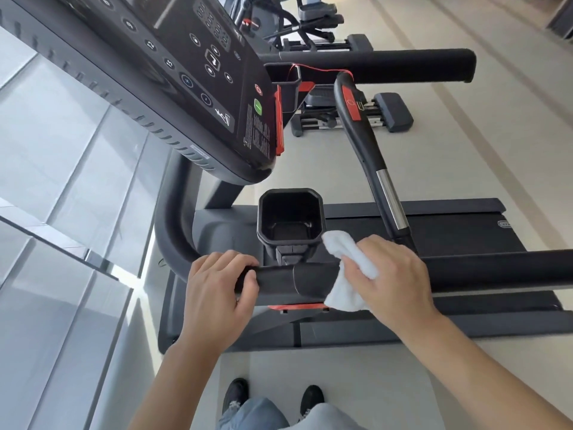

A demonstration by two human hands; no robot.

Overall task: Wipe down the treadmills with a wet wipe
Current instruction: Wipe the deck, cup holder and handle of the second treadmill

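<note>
White and bunched, the wet wipe (347,274) sits under the right hand (390,274), whose fingers curl around it and press it against the black handrail (310,279) of the treadmill (434,231). The left hand (217,290) grips the same rail a little way to the left, fingers wrapped over its top, so the two hands stay apart with a bare stretch of rail between them. Just beyond the hands, between them, stands a black cup holder (291,217). Farther up from the left hand hangs the console (186,72) with its buttons.
</note>
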